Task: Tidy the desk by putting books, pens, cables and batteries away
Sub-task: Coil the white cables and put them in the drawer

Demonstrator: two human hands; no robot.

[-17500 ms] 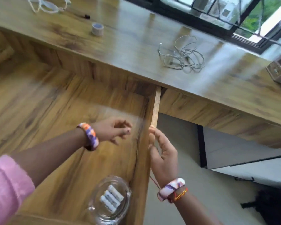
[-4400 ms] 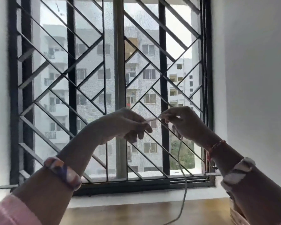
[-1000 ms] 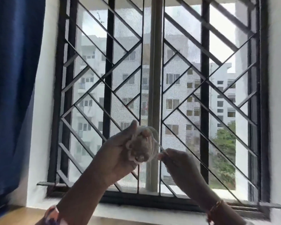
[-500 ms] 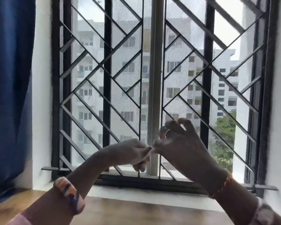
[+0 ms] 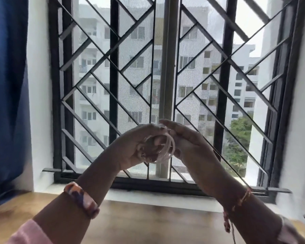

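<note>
Both hands are raised in front of the window, above the desk. My left hand (image 5: 137,147) holds a thin white cable (image 5: 167,148) wound in several loops around its fingers. My right hand (image 5: 188,143) is close against it on the right, its fingers on the loops at the top of the coil. How much cable hangs loose is hidden behind the hands. No books, pens or batteries are in view.
A strip of the wooden desk (image 5: 148,222) runs along the bottom. Behind it is a window with a black diagonal grille (image 5: 113,85) and a white sill (image 5: 157,198). A blue curtain (image 5: 5,85) hangs at the left.
Since a second ago the hands have kept winding the cable into a coil on the left hand's fingers. The view has dipped slightly, showing more desk.
</note>
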